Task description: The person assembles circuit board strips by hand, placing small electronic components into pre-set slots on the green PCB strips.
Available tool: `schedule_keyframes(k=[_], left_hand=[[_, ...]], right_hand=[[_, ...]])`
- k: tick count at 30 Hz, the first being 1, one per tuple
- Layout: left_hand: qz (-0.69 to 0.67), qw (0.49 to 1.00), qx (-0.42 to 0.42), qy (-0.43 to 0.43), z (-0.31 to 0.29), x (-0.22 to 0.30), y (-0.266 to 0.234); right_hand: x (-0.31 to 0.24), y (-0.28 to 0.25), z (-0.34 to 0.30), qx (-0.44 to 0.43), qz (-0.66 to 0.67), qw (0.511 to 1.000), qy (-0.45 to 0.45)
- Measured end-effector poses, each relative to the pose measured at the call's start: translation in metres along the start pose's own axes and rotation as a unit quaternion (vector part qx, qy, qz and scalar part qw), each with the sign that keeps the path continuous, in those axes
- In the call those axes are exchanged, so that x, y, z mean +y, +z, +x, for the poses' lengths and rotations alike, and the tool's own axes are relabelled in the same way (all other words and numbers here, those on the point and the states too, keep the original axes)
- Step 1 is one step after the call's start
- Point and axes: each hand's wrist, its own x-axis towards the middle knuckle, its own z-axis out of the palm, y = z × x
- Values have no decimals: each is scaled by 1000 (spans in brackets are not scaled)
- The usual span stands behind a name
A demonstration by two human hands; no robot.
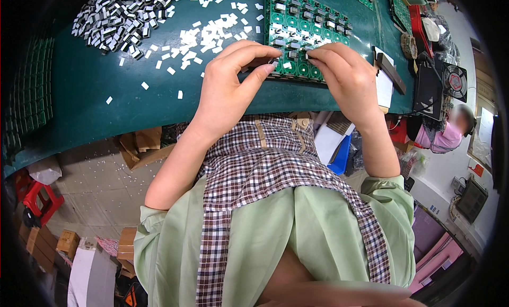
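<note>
A green circuit board panel point(313, 73) lies on the table before me, with rows of small black and grey block-shaped parts point(307, 14) standing on it. My left hand point(228, 82) is at the panel's left side, thumb and index finger pinched on a small black component point(274, 60). On the other side, my right hand point(347, 74) reaches over the panel's near rows with its fingertips drawn together; what they pinch is mostly hidden. A small white piece point(287, 65) rests on the board between the two hands.
A heap of black-and-white block components point(119, 21) covers the far left of the green table point(154, 95), with loose white pieces point(204, 36) beside it. Stacked green boards point(32, 90) stand at the left edge. A black fan point(455, 82) and another person point(442, 129) are at right.
</note>
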Motion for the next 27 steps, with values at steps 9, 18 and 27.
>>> schedule_keyframes(k=[9, 18, 27], left_hand=[[41, 998, -44, -19, 1, 3, -5], [20, 999, -22, -16, 0, 2, -1], [5, 1000, -2, -25, 0, 3, -1]], right_hand=[[1, 6, -4, 34, 15, 999, -1], [-4, 5, -3, 16, -11, 1000, -6], [-10, -4, -4, 30, 17, 999, 38]])
